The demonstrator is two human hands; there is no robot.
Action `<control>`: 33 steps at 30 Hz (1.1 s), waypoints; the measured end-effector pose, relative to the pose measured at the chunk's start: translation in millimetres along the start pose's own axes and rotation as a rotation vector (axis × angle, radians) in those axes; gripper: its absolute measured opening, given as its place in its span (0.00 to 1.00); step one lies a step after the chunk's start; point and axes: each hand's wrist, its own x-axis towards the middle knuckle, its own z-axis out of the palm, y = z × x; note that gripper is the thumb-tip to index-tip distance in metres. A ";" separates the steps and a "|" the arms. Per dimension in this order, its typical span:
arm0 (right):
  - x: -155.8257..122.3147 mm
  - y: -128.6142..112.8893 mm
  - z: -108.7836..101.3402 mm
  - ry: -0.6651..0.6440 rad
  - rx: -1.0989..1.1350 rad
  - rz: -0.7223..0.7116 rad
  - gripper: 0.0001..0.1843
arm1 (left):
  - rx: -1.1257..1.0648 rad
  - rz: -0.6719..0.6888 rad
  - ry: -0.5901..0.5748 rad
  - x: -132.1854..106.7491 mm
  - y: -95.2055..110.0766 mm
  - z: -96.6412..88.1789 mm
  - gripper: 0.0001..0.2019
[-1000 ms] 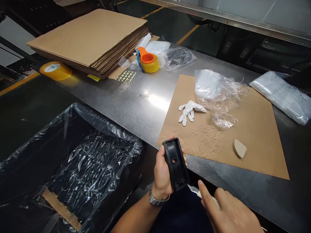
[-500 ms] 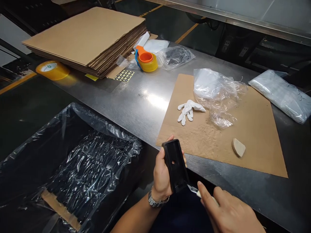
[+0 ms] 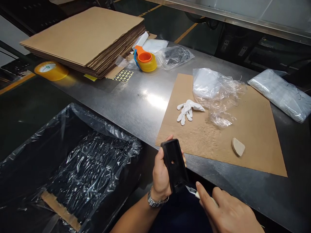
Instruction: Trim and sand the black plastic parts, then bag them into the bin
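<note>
My left hand [image 3: 160,176] grips a black rectangular plastic part [image 3: 174,165] with a small hole in its middle, held upright in front of the table edge. My right hand [image 3: 227,212] is closed on a small knife [image 3: 193,191], forefinger along its back. The blade tip touches the lower right corner of the black part. A wristwatch [image 3: 156,200] sits on my left wrist.
On the steel table [image 3: 136,97] lie a cardboard sheet [image 3: 255,136] with a white glove [image 3: 187,110], crumpled clear plastic [image 3: 216,92] and a tan wedge [image 3: 238,147]. Stacked cardboard [image 3: 82,37], tape rolls [image 3: 145,61] and sticker sheet [image 3: 123,75] lie behind. A plastic-lined box [image 3: 73,165] holds black parts at left.
The view has drifted slightly. Both hands stay almost in place, with the blade still at the part's lower corner.
</note>
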 end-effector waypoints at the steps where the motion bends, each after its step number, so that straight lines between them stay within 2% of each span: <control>1: 0.0 0.1 0.3 0.000 -0.002 0.000 0.22 | 0.000 -0.001 0.000 -0.1 -0.1 -0.2 0.24; 14: -4.1 1.6 3.5 -0.085 0.064 -0.012 0.21 | 0.009 0.023 -0.006 -0.6 -2.1 -2.3 0.24; 19: -3.8 2.9 3.2 -0.116 0.053 -0.004 0.24 | 0.020 0.029 0.002 -2.0 -3.4 -1.7 0.24; 27: 0.5 -0.6 0.9 -0.029 -0.040 0.015 0.25 | 0.032 -0.003 0.008 -0.2 -3.2 -2.1 0.24; 33: 7.0 5.1 -3.9 0.054 -0.018 -0.008 0.21 | 0.092 -0.095 0.031 4.2 0.5 -3.0 0.24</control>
